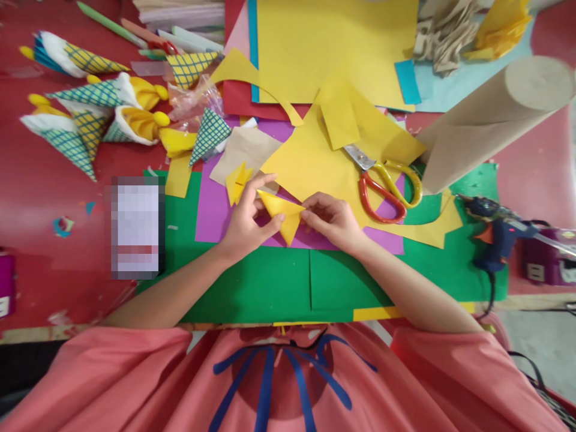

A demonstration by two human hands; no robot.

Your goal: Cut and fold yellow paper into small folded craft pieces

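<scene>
Between my two hands is a small piece of yellow paper point(286, 217), folded into a triangle with its point toward me. My left hand point(249, 221) grips its left side, thumb on the front and the index finger raised behind. At the right corner, my right hand point(335, 223) pinches the paper between thumb and fingertips. Just behind my left hand, a folded yellow paper piece point(238, 182) lies near a beige paper square point(248, 151). Scissors point(381, 183) with one red and one yellow handle loop rest on a large yellow sheet point(300, 157) beyond my right hand.
Green card point(270, 282) and purple paper point(209, 222) lie under my forearms and hands. Several patterned paper cones point(90, 129) sit at the left, behind a blurred-out rectangular object point(136, 228). On the right are a tall beige roll point(490, 123) and a glue gun point(497, 237).
</scene>
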